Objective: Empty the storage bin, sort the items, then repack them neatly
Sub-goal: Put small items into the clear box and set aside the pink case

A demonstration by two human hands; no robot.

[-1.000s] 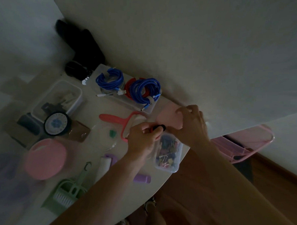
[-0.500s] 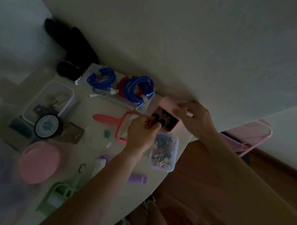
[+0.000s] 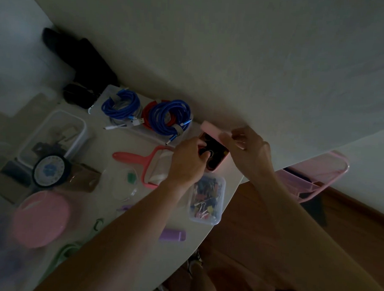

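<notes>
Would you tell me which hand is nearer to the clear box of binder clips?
Left. The left hand hovers just above the clear box of binder clips, reaching into the pink case; the right hand holds that case farther away.

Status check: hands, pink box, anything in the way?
Left hand pinching a black clip inside the pink box. Right hand holding its lid open. Clear clip box right beside it; nothing blocking.

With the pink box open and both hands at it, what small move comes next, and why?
Probably let go of the black piece inside the pink box. The left hand has its fingers in the dark interior on that piece, while the right hand holds the raised lid open.
</notes>
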